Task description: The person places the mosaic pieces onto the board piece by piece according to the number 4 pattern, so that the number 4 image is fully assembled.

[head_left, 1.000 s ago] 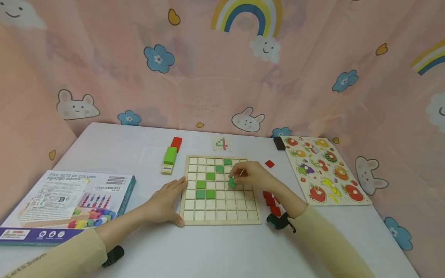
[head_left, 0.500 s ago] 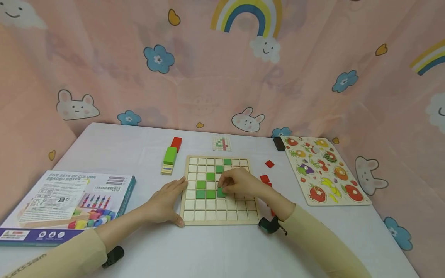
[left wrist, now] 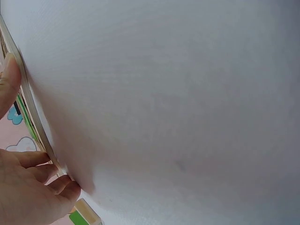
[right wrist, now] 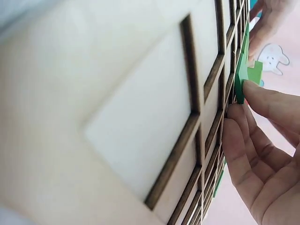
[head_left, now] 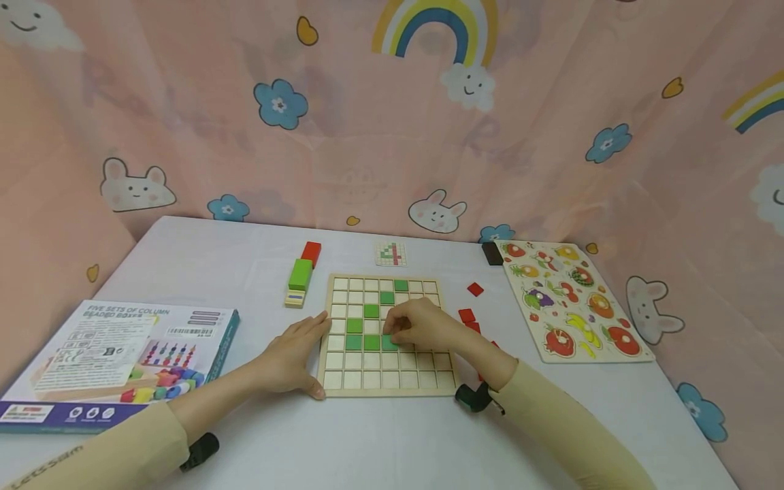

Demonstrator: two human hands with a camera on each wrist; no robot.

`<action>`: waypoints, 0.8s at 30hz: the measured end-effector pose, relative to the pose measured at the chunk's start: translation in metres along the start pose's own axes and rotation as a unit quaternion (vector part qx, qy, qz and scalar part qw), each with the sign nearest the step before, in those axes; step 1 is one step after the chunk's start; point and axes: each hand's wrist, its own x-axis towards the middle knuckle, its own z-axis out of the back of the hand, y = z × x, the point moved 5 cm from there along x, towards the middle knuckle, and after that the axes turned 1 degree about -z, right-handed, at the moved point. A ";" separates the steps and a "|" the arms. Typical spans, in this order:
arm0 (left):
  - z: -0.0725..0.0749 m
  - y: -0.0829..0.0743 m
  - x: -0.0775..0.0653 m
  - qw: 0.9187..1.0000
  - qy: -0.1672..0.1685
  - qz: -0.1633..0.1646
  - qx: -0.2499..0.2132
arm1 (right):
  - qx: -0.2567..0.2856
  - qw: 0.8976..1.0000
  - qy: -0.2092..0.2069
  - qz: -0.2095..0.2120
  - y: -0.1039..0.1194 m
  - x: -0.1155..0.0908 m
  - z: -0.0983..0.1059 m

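Observation:
A wooden grid board (head_left: 392,393) lies flat on the table in front of me, with several green square tiles (head_left: 371,311) set in its cells. My left hand (head_left: 284,357) rests along the board's left edge, fingers extended and thumb apart near the front corner. My right hand (head_left: 424,324) is over the middle of the board and pinches a green tile (head_left: 388,344) at the right end of a row of green tiles. In the right wrist view the thumb touches the tile (right wrist: 241,77) from above, with the other fingertips close to the grid.
Several red tiles (head_left: 467,315) lie right of the board. A small pattern card (head_left: 390,254) lies behind it. Green (head_left: 300,274) and red blocks (head_left: 311,254) stand back left. A boxed toy (head_left: 116,367) is at left, a fruit puzzle board (head_left: 576,299) at right.
My right hand has moved left and down with the green tile, from above the board's right part to a cell beside the other green tiles. The left hand has stayed put.

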 end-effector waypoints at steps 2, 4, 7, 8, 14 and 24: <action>0.000 0.000 0.000 1.000 0.001 0.001 0.002 | -0.006 1.000 0.000 0.005 0.001 0.000 0.000; 0.000 0.000 0.000 1.000 0.002 0.003 0.002 | -0.014 1.000 0.000 0.008 0.002 -0.001 0.001; -0.001 0.000 0.001 1.000 0.003 0.004 0.002 | -0.021 1.000 -0.006 0.005 -0.002 -0.002 0.005; -0.001 0.000 0.001 1.000 0.003 0.004 0.001 | -0.020 1.000 -0.011 0.001 -0.005 -0.002 0.008; 0.000 0.000 0.001 1.000 0.003 0.005 -0.002 | -0.031 0.996 -0.068 -0.043 -0.044 -0.010 0.046; 0.000 -0.001 0.000 1.000 0.002 0.006 -0.002 | -0.040 0.987 -0.112 -0.104 -0.122 -0.034 0.102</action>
